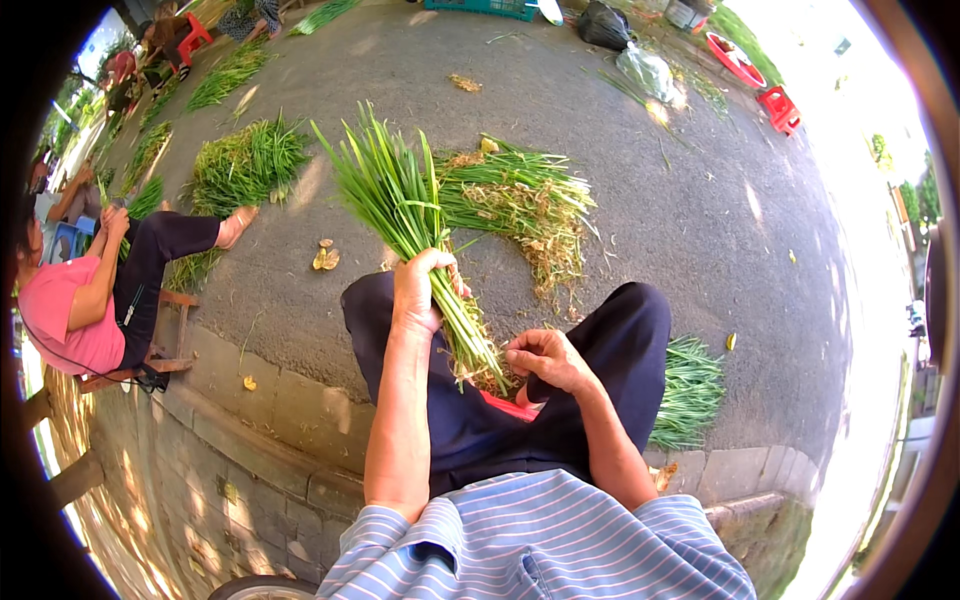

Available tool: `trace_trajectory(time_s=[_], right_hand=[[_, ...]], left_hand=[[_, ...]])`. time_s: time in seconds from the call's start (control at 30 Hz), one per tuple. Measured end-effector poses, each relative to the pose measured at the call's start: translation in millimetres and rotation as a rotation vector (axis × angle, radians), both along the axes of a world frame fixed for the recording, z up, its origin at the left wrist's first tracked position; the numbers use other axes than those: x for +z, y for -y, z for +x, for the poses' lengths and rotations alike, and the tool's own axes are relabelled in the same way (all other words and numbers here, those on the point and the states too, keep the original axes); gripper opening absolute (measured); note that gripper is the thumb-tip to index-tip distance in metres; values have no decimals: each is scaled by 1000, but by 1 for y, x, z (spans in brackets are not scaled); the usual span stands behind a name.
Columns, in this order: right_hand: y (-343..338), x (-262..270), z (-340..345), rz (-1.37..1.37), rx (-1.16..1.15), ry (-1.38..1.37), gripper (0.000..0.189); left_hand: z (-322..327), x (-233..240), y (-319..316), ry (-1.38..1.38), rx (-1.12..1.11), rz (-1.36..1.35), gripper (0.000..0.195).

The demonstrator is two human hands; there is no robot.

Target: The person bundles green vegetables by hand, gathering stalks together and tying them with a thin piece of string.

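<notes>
My left hand [418, 291] is closed around a bunch of long green leaves, probably garlic chives [386, 199], held aslant over my lap. The leaf tips point up and away; the pale stem ends come down between my knees. Close to those ends is my right hand [551, 358], its thumb and forefinger brought together. Whether a thin leaf is pinched there is too small to tell. Brown, withered leaf scraps hang along the bunch's lower side. Ahead on the asphalt lies a heap of green stalks [487, 199] with dry yellowed leaves [555, 251] over its near side.
Beside my right knee is another green pile [686, 394]. To the left, a person in a pink top [75, 315] sits near a leafy heap [244, 165]. Farther off are a teal crate [484, 7], a black bag [604, 26] and a red stool [780, 110]. A kerb [247, 450] runs behind.
</notes>
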State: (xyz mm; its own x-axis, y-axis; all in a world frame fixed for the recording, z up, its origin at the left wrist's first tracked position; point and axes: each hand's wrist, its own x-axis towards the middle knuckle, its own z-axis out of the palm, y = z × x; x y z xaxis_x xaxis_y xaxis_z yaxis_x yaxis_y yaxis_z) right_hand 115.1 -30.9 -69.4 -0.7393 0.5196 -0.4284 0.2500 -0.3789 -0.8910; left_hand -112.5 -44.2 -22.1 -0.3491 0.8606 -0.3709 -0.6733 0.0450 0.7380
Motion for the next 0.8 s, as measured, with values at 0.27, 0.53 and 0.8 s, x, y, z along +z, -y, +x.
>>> trace_trajectory(time_s=[0.27,0.53,0.8], right_hand=[[-2,-40,15,660,113,594,14],[0,-54,13,789,119,944,16],[3,-63,3,722,290,1113,19]], left_hand=[[-6,6,-1,41,-37,31,11],[-6,15,1,16,-36,47,10],[-13,26,3,28,-52,90,11]])
